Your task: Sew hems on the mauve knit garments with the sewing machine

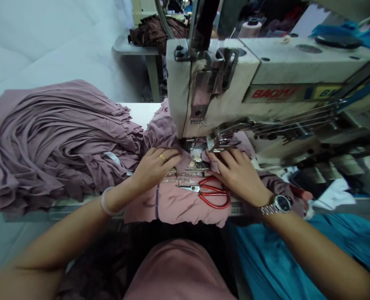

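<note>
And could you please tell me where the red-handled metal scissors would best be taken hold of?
Probably by the red loop handles, with the right hand coming from the right: the scissors lie flat on pink cloth, loops toward that hand and metal blades pointing left.

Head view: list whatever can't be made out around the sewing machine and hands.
All in the head view:
Needle tips under the sewing machine: too small and dim.
Mauve cloth beneath the left hand: covered by it.
Yellow label: partly hidden behind a dark bar.
Wristwatch: dial too small to read.
Mauve stack: cut off by the left edge.
</note>
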